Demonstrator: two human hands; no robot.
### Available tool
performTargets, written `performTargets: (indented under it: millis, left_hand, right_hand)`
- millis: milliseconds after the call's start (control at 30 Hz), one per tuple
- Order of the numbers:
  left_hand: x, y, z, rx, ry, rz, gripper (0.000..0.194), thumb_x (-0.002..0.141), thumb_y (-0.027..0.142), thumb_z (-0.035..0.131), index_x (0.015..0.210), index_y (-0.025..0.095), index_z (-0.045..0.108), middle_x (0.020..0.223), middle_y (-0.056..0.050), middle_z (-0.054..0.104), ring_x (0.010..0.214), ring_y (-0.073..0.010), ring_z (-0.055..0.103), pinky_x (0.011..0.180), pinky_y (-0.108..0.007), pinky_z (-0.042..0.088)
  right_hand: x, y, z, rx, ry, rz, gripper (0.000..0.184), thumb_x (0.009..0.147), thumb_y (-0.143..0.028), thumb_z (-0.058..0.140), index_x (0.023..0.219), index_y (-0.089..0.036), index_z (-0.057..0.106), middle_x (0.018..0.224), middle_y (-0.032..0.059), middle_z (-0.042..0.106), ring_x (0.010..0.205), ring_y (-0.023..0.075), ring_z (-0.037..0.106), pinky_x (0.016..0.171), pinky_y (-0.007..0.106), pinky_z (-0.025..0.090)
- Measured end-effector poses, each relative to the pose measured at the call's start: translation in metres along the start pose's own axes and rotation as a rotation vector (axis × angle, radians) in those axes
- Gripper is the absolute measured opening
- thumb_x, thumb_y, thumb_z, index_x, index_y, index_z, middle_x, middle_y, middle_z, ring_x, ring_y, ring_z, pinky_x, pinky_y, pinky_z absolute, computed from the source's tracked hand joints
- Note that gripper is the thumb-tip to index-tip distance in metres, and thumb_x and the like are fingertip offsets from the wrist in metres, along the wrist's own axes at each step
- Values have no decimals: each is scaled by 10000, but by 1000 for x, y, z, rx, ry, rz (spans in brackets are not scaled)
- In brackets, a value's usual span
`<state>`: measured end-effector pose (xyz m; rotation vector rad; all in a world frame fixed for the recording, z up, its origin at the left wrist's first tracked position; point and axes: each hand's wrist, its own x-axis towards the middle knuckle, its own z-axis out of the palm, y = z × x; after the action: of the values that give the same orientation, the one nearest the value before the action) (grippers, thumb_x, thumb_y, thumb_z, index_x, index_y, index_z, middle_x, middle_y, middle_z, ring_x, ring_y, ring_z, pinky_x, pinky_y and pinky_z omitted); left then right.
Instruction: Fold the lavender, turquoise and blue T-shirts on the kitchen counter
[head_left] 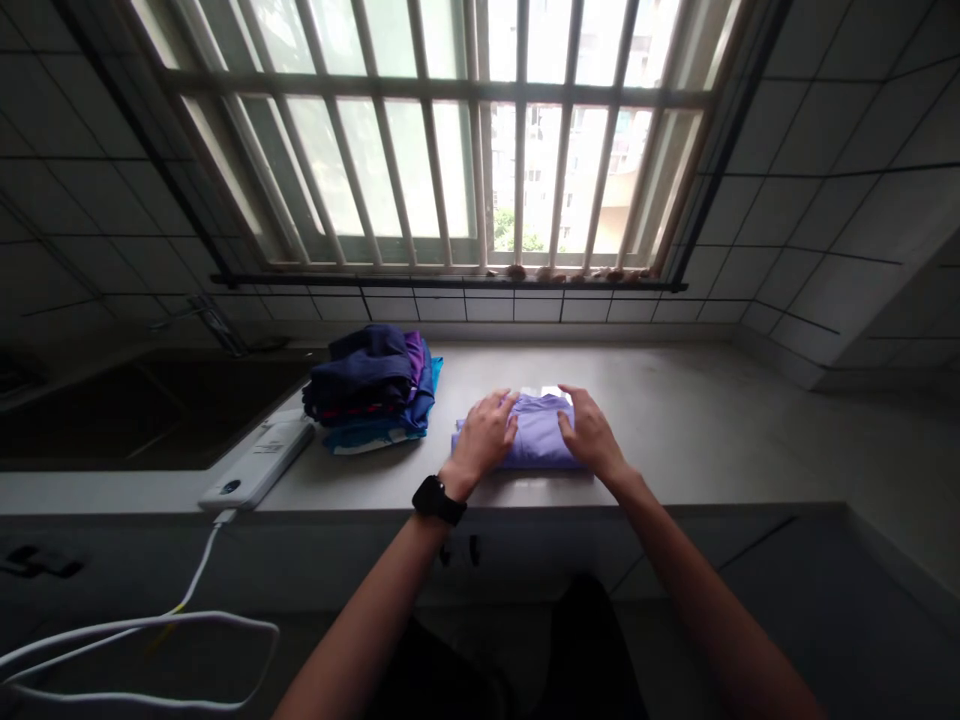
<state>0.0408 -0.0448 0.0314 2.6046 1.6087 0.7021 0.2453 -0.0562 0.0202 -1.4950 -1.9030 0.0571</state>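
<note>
A folded lilac garment [537,432] lies on the pale countertop [675,440] in front of me. My left hand [486,436], with a black watch at the wrist, rests flat on the garment's left side, fingers stretched out. My right hand [590,430] lies flat on its right side, fingers apart. Neither hand grips the cloth; both press on top of it.
A stack of folded clothes [375,398] in navy, purple and blue sits to the left. A white power bank [259,463] with a white cable [142,640] lies at the counter edge. A dark sink [150,405] is at far left. A barred window [465,140] fills the wall behind.
</note>
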Motion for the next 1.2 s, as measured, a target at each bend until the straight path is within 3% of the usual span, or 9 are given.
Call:
performTargets:
  millis: [133, 367, 500, 600, 767, 933, 1000, 1100, 1200]
  left_hand:
    - [-15, -6, 25, 3, -250, -50, 497, 1061, 383, 420, 1517, 214, 524, 1661, -119, 420, 1551, -308, 352, 1273, -513, 287]
    - [-15, -7, 21, -6, -277, -185, 795, 945, 638, 576, 1578, 178, 433, 1694, -183, 335, 1563, -348, 322, 1267, -519, 270]
    - [-19, -2, -5, -7, -302, -193, 684, 937, 662, 573, 1381, 145, 619, 1426, -196, 637, 1345, -361, 580, 1108, -450, 469]
    - [-28, -5, -18, -3, -261, -248, 595, 917, 614, 639, 1304, 162, 648, 1299, -179, 699, 1261, -349, 632, 1040, -409, 505]
    - [-44, -21, -6, -187, -162, -375, 904, 680, 574, 888, 1393, 127, 556, 1389, -228, 635, 1337, -385, 581, 1088, -437, 488]
    - [-50, -35, 1, -603, -113, -387, 534, 734, 282, 807, 1226, 160, 639, 1218, -135, 739, 1124, -292, 705, 1008, -399, 542]
    - [-51, -40, -15, -761, -62, -400, 423, 749, 231, 734, 1159, 153, 662, 1130, -111, 761, 1035, -261, 728, 951, -374, 564]
    - [-48, -52, -63, -944, 91, -428, 448, 742, 270, 727, 1168, 147, 661, 1080, -89, 765, 971, -240, 736, 874, -338, 582]
    - [-31, -75, -124, -896, 389, -433, 501, 725, 298, 748, 1190, 141, 648, 1109, -79, 748, 999, -236, 723, 894, -338, 578]
  right_hand:
    - [-20, 0, 23, -179, -342, 76, 559, 1047, -367, 378, 1570, -191, 466, 1666, 129, 405, 1554, 305, 334, 1255, 549, 297]
    - [-29, 0, 27, -282, -448, 124, 615, 1076, -412, 318, 1635, -157, 362, 1735, 135, 229, 1606, 297, 206, 1268, 546, 250]
    - [-29, 8, 20, -263, -326, 246, 717, 1029, -474, 456, 1601, -49, 375, 1669, 240, 348, 1544, 333, 352, 1224, 449, 350]
    - [-31, 17, 18, -245, -216, 332, 781, 965, -546, 568, 1521, -6, 473, 1492, 289, 548, 1404, 390, 516, 1159, 466, 421]
    - [-21, 18, 24, 98, -224, 220, 550, 837, -408, 722, 1327, -165, 670, 1270, 148, 732, 1186, 337, 671, 1050, 443, 521]
    - [6, -4, 15, 421, -234, 62, 281, 768, -313, 737, 1015, -182, 764, 1030, 79, 776, 944, 286, 716, 878, 402, 582]
    - [23, -19, 3, 535, -254, -40, 274, 770, -378, 772, 960, -180, 759, 947, 54, 755, 852, 250, 695, 771, 363, 587]
    - [68, -52, -14, 682, -276, -180, 391, 787, -468, 802, 1044, -180, 744, 898, 29, 719, 801, 217, 669, 679, 323, 582]
    - [136, -100, -17, 688, -168, -322, 451, 807, -408, 804, 1179, -173, 700, 1004, 46, 711, 920, 236, 678, 809, 378, 610]
